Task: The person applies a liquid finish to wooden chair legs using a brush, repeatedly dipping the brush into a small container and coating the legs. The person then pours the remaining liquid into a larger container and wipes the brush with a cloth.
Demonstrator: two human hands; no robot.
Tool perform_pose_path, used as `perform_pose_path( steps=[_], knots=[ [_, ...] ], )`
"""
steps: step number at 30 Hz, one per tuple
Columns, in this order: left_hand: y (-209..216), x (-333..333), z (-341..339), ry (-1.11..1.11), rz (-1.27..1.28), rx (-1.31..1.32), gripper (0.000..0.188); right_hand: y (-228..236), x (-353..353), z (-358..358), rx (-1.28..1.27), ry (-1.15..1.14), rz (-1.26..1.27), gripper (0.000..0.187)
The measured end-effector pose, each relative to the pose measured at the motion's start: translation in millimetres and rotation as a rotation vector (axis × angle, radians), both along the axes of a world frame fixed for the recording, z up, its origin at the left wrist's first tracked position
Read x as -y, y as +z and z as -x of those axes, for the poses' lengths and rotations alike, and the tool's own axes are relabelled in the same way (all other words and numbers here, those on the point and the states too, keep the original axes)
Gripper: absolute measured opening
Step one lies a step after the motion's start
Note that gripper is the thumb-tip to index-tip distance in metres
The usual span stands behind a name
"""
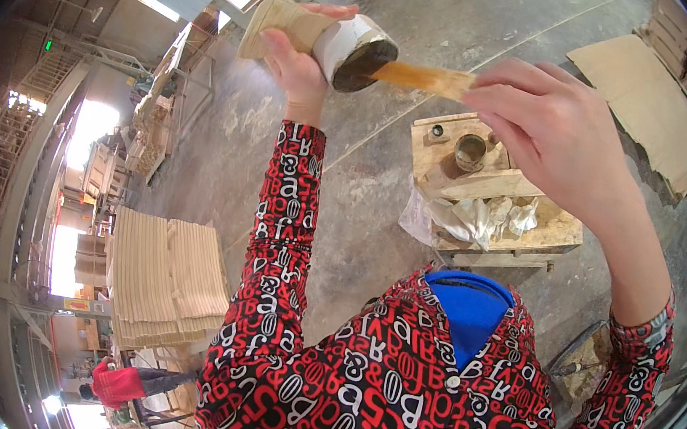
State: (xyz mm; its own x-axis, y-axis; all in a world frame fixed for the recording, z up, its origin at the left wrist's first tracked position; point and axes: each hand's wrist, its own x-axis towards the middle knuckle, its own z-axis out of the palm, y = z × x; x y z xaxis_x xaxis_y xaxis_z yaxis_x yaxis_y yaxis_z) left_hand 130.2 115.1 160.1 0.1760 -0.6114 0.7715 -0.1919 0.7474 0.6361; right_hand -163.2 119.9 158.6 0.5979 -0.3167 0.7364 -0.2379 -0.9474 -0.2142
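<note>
Raised at upper centre, my left hand is closed around a pale wooden piece. This piece has a flared slab-like end and a white rounded section that finishes in a dark round face. My right hand, to the right, pinches a flat amber brush. The brush's far tip touches the dark face, or lies just in front of it; I cannot tell which. Below the hands, a small open tin with dark smeared sides stands on a low wooden bench.
Crumpled white cloths lie on the bench beside a small dark lid or cap. Stacked wooden boards stand at left, near a person in red. A brown sheet lies on the concrete floor at upper right.
</note>
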Motion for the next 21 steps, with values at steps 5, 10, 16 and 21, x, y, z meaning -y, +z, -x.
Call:
perform_pose_path(
  steps=[5, 10, 16, 21],
  knots=[
    [-4, -5, 4, -0.008, -0.014, 0.036, 0.08, -2, -6, -2, -0.02, -0.01, -0.032, 0.008],
    [-8, 5, -2, -0.006, 0.049, 0.089, 0.075, -9, -4, -13, -0.037, -0.077, -0.04, 0.008],
    [-16, 17, 3, 0.089, -0.065, 0.012, 0.065, -32, 18, 0, 0.059, -0.057, -0.099, 0.011],
    [-24, 27, 18, 0.076, -0.077, 0.105, 0.049, -68, 28, 7, 0.085, 0.13, -0.421, 0.014]
  ],
)
